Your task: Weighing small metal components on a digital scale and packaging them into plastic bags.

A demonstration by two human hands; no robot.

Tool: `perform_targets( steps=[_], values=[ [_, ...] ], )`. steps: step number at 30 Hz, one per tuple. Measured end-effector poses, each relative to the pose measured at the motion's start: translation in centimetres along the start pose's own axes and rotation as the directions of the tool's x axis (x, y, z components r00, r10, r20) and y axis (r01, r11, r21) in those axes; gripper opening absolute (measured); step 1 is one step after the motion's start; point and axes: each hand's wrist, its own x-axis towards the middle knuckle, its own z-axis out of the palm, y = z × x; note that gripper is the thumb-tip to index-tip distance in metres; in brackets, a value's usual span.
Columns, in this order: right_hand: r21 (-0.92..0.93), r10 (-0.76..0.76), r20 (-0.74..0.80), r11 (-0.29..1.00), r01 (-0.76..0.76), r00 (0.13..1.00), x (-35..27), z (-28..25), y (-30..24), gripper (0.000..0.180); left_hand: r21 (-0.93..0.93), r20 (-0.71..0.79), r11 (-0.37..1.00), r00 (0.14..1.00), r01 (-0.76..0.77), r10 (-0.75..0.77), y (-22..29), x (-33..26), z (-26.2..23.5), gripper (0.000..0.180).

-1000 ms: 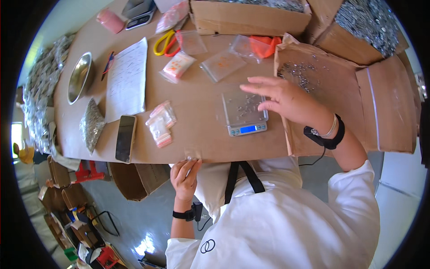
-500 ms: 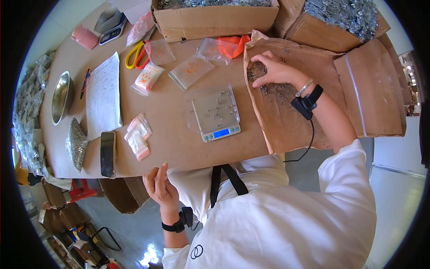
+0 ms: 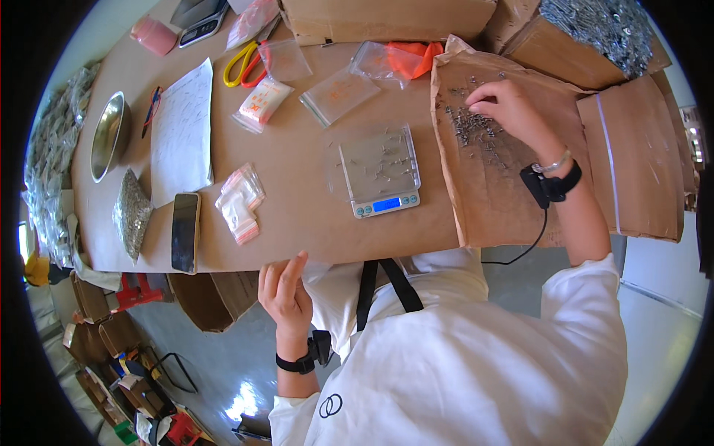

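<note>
My right hand (image 3: 510, 111) hovers over a pile of small screws (image 3: 476, 132) on the flattened cardboard (image 3: 506, 215) at the right. Its thumb and fingertips are pinched together; what they hold, if anything, is too small to make out. Just left of the cardboard stands a digital scale (image 3: 385, 206) with a lit blue display and a clear tray. Several loose screws (image 3: 387, 169) are scattered in that tray. At the table's front edge my left hand (image 3: 286, 293) is raised with nothing in it, its fingers loosely stretched out.
Small zip bags (image 3: 239, 204), a phone (image 3: 185, 232), a filled bag (image 3: 132, 219), a steel bowl (image 3: 110, 137) and a written sheet (image 3: 182, 134) lie leftward. Farther back are scissors (image 3: 242, 65), an empty zip bag (image 3: 338, 97) and cardboard boxes (image 3: 387, 21), one heaped with metal hardware (image 3: 599, 30).
My right hand's fingers have gone from spread around the screws to pinched together, and the hand has lifted off the pile. The whole view has shifted slightly. My left hand remains near the table edge.
</note>
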Motion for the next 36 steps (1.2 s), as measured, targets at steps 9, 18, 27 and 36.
perform_targets(
  steps=[9,18,27,36],
  values=[
    [0.513,0.125,0.205,0.831,-0.215,0.971,-1.0,1.3,-5.0,0.017,-0.116,-0.039,0.988,0.993,0.103,-0.108,0.8,2.8,0.2,0.025],
    [0.598,0.044,0.339,0.762,-0.251,0.94,-0.6,3.0,-8.7,0.018,-0.1,-0.022,0.976,0.98,0.196,-0.199,1.2,2.6,0.5,0.025],
    [0.576,0.064,0.346,0.773,-0.266,0.936,-1.2,2.0,-7.7,0.015,-0.117,0.007,0.965,0.972,0.233,-0.234,1.1,2.7,1.1,0.012],
    [0.365,0.218,0.21,0.887,-0.283,0.953,-1.0,2.3,-0.5,0.012,-0.107,0.022,0.949,0.955,0.298,-0.297,0.6,1.7,0.7,0.014]
  ],
)
